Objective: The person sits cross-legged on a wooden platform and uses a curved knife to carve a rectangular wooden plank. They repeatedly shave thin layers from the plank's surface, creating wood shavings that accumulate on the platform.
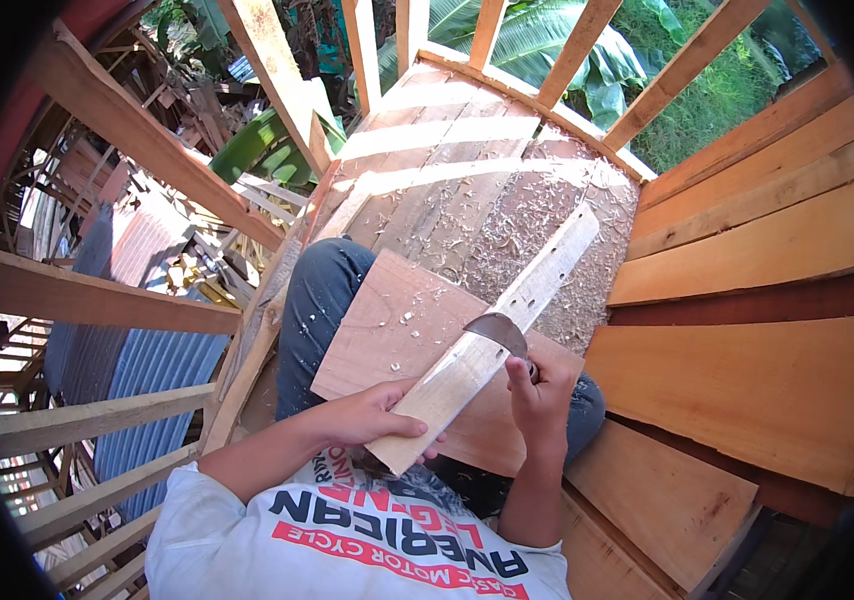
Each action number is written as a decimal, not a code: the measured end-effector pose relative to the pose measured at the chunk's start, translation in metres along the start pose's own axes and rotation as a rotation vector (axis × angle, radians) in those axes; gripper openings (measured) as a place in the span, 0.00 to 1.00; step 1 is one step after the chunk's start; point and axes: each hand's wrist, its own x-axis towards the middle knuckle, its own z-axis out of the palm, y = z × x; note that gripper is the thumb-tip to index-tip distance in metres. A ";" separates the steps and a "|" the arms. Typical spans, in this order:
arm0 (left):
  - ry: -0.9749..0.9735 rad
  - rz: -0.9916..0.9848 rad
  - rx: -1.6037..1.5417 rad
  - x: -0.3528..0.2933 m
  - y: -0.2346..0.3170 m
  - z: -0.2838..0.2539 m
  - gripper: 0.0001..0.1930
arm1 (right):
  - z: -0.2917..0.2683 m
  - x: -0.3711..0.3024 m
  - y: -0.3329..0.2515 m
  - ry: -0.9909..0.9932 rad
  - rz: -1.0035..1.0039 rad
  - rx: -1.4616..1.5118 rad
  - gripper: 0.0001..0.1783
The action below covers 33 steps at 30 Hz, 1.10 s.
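Note:
A pale wooden slat [477, 350] with a few dark holes slants from near my body to the far right. My left hand [379, 415] grips its near end, thumb on top. In my right hand [544, 395] is the handle of a knife [495, 328] with a wide, curved dark blade. That blade lies across the middle of the slat. The handle is mostly hidden by my fingers, and my thumb points up. Beneath the slat, a broad reddish board [377, 335] rests across my legs, with a few small wood chips on it.
Curly wood shavings [547, 240] litter the plank floor [427, 140] ahead. Upright wooden rails [277, 90] fence the left and far sides. On the right stands a wall of stacked orange-brown planks [737, 370]. Corrugated metal sheets [157, 370] lie lower down beyond the left rails.

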 end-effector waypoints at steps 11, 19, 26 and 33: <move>-0.060 0.401 0.388 0.044 0.008 0.017 0.32 | -0.022 -0.005 0.017 0.145 0.146 0.722 0.17; 0.049 0.613 0.775 0.034 0.037 0.036 0.22 | -0.017 0.014 -0.036 0.232 0.298 1.076 0.23; -0.381 0.213 0.241 0.039 0.025 0.021 0.22 | 0.023 0.023 -0.033 0.468 0.066 1.065 0.35; 0.144 0.488 0.703 0.014 0.035 0.042 0.26 | -0.014 0.011 0.009 -0.024 0.201 0.888 0.42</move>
